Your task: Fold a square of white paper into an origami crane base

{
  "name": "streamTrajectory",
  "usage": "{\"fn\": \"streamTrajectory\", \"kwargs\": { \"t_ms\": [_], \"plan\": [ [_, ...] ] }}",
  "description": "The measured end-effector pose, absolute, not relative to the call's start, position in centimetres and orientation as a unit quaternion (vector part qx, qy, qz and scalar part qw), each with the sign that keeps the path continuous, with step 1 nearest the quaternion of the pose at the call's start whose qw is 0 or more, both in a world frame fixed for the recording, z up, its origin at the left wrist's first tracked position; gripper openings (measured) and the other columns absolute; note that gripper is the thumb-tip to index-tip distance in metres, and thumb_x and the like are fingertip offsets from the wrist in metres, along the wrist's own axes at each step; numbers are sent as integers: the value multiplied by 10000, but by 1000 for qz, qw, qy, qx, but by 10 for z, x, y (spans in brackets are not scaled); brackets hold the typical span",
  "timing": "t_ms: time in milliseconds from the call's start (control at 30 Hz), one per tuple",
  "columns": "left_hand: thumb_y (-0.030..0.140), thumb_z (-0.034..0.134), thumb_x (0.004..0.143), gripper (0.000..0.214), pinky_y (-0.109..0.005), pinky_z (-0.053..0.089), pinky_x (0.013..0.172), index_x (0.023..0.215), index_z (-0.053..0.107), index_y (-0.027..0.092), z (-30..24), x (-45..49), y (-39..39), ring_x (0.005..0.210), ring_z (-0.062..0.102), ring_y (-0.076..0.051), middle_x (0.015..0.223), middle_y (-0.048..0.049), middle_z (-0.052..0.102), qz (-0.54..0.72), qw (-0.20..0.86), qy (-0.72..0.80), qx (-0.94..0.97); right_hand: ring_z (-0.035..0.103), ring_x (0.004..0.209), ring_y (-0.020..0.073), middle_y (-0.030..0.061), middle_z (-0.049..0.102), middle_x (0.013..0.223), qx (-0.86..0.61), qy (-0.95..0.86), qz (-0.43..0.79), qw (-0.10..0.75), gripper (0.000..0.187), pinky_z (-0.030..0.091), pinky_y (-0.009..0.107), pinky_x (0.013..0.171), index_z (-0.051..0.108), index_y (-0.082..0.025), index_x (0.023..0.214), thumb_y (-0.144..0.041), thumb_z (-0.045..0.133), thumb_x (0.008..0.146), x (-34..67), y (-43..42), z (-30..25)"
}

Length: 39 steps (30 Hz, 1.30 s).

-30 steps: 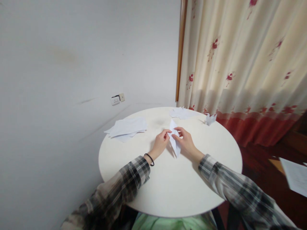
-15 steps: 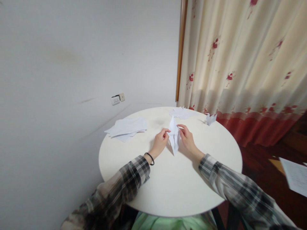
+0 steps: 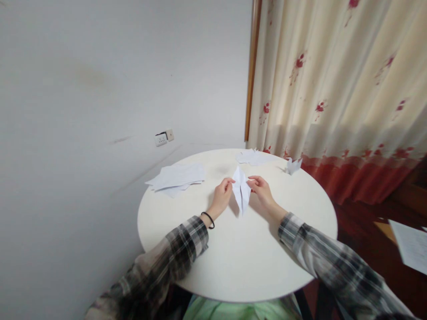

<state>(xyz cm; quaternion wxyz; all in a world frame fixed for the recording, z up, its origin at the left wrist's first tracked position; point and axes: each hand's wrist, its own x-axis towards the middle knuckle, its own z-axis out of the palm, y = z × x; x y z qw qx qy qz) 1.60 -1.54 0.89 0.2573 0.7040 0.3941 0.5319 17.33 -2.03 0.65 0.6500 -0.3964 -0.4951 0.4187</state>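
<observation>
Between my two hands stands a white folded paper (image 3: 241,192), diamond-shaped with a split down its middle, held above the round white table (image 3: 243,262). My left hand (image 3: 222,194) pinches its left edge between thumb and fingers. At the right edge, my right hand (image 3: 260,189) grips the paper with thumb and forefinger, the other fingers curled behind. The folded paper's lower tip points toward me, and its shadow falls on the tabletop.
A stack of white paper sheets (image 3: 182,175) lies at the table's left. More white paper pieces (image 3: 253,157) rest at the far edge, with a small folded paper figure (image 3: 293,166) to their right. A wall with a socket (image 3: 160,139) borders the left; a patterned curtain (image 3: 333,89) hangs behind.
The folded paper has tilted and turned slightly, so its face looks wider and its top tip sits lower. My right hand has shifted a little to the right.
</observation>
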Motion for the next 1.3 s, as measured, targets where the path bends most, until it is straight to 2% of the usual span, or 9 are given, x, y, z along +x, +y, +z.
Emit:
{"fn": "streamTrajectory", "kwargs": {
  "t_ms": [133, 267, 400, 500, 667, 833, 1000, 1200, 1300],
  "plan": [
    [267, 483, 787, 130, -209, 398, 623, 823, 551, 162, 7, 19, -10, 706, 536, -118, 780, -10, 587, 551, 313, 370, 679, 492, 551, 111, -47, 537, 572, -382, -492, 421, 660, 226, 405, 240, 529, 527, -202, 726, -326, 656, 588, 174, -21, 5],
    [189, 574, 703, 102, -221, 409, 641, 798, 576, 151, 6, 19, -3, 716, 549, -124, 794, -19, 606, 565, 341, 367, 655, 512, 610, 125, -2, 591, 677, -380, -545, 408, 626, 171, 411, 247, 548, 590, -189, 709, -332, 626, 623, 175, -21, 7],
    [124, 637, 612, 180, -247, 419, 670, 788, 604, 136, 3, 17, 3, 704, 557, -129, 804, -37, 628, 581, 380, 369, 618, 516, 639, 126, 25, 636, 786, -391, -575, 399, 598, 292, 418, 267, 603, 640, -176, 832, -283, 683, 563, 175, -19, 7],
    [135, 664, 585, 218, -257, 422, 673, 800, 625, 129, 2, 16, 3, 701, 563, -131, 828, -53, 641, 583, 412, 360, 601, 515, 646, 123, 39, 651, 841, -401, -581, 379, 598, 361, 410, 275, 635, 650, -167, 867, -238, 714, 519, 176, -17, 5],
    [186, 694, 576, 268, -258, 423, 668, 834, 650, 126, 4, 15, -1, 675, 559, -124, 808, -53, 653, 578, 445, 362, 580, 492, 583, 113, 22, 638, 737, -407, -574, 386, 596, 365, 393, 270, 592, 653, -160, 873, -261, 709, 527, 177, -17, 4],
    [176, 694, 567, 248, -253, 421, 677, 806, 654, 126, 6, 16, -3, 682, 555, -122, 791, -46, 647, 584, 453, 350, 575, 481, 577, 114, -8, 582, 668, -398, -592, 340, 612, 348, 394, 260, 571, 635, -181, 852, -304, 709, 535, 175, -22, 9],
    [170, 618, 628, 193, -225, 406, 664, 816, 644, 139, 7, 15, -5, 721, 551, -121, 802, -36, 636, 579, 487, 335, 561, 545, 668, 148, 22, 590, 730, -360, -549, 383, 650, 390, 432, 282, 599, 542, -196, 1003, -459, 532, 716, 173, -27, 11],
    [56, 509, 551, 253, -200, 397, 624, 771, 597, 145, 2, 15, 0, 681, 549, -107, 743, -5, 624, 579, 593, 309, 467, 537, 742, 156, 38, 588, 830, -413, -508, 349, 670, 317, 416, 281, 629, 558, -201, 881, -455, 552, 693, 178, -24, 9],
    [61, 500, 539, 283, -223, 413, 651, 795, 588, 143, -2, 16, 4, 713, 566, -128, 780, -15, 635, 580, 612, 282, 458, 527, 682, 140, 19, 581, 729, -396, -540, 392, 631, 277, 396, 270, 625, 570, -188, 753, -459, 548, 698, 175, -26, 10]
  ]
}}
